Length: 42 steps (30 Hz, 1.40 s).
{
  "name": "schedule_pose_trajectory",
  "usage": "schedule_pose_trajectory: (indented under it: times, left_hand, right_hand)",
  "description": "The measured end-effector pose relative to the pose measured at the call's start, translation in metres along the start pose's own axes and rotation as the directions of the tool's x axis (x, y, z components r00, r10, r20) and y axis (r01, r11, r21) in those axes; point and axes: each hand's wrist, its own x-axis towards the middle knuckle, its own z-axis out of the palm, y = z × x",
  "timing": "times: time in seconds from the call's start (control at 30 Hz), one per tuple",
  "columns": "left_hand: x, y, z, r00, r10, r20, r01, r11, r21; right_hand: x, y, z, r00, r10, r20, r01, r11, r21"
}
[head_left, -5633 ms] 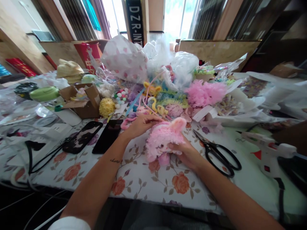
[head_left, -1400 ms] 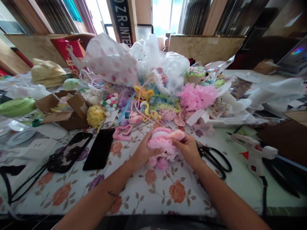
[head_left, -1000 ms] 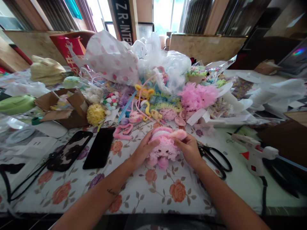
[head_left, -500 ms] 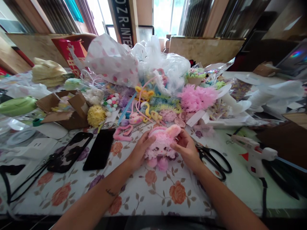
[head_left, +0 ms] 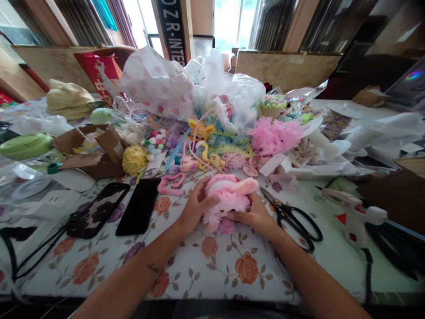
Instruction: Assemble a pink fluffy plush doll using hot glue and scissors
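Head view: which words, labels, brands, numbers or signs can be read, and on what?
"Z R-INTE": upright black sign; both ends of its text are cut off or hidden.
"中": red bag; other characters unclear.
Too small to read: tattoo on the left forearm.

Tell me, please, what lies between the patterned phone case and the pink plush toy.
Between them, the head view shows the black phone, then floral cloth and the left hand gripping the toy; a pink fuzzy strip lies slightly farther back.
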Motion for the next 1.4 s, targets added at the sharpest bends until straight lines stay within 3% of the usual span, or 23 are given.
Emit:
schedule_pose_trajectory:
  times: [0.13,0.33,0.53,0.8,1.0,1.1,1.23,1.4]
  left_hand:
    - [-0.001,-0.003,-0.002,0.999,0.026,0.041,-0.029,0.997,0.068]
    - [-0.001,-0.003,-0.002,0.998,0.033,0.059,-0.038,0.996,0.080]
    - [-0.002,-0.002,-0.001,0.998,0.039,0.042,-0.041,0.998,0.050]
    - [-0.001,-0.005,-0.002,1.000,-0.025,0.009,0.025,1.000,0.013]
    - [0.003,0.000,0.002,0.985,-0.172,-0.012,0.171,0.982,-0.082]
    - [0.004,0.002,0.003,0.975,-0.224,-0.018,0.220,0.969,-0.108]
    - [0.004,0.004,0.005,0.966,-0.255,-0.029,0.250,0.961,-0.115]
    - [0.004,0.003,0.006,0.971,-0.232,-0.053,0.226,0.969,-0.102]
  right_hand:
    - [0.002,-0.003,0.001,0.992,-0.090,0.086,0.091,0.996,-0.007]
    - [0.002,0.001,0.000,0.992,-0.098,0.082,0.098,0.995,0.002]
    - [-0.003,0.010,0.003,0.994,-0.099,-0.039,0.098,0.995,-0.034]
    - [-0.003,0.009,0.007,0.995,-0.059,-0.076,0.058,0.998,-0.026]
    - [-0.001,0.006,0.010,0.996,0.054,-0.075,-0.053,0.999,0.008]
    - [-0.001,0.006,0.013,0.994,0.047,-0.099,-0.048,0.999,-0.007]
    - [0.001,0.006,0.014,0.995,0.019,-0.097,-0.018,1.000,0.005]
    - [0.000,0.009,0.011,0.995,0.069,-0.077,-0.065,0.996,0.053]
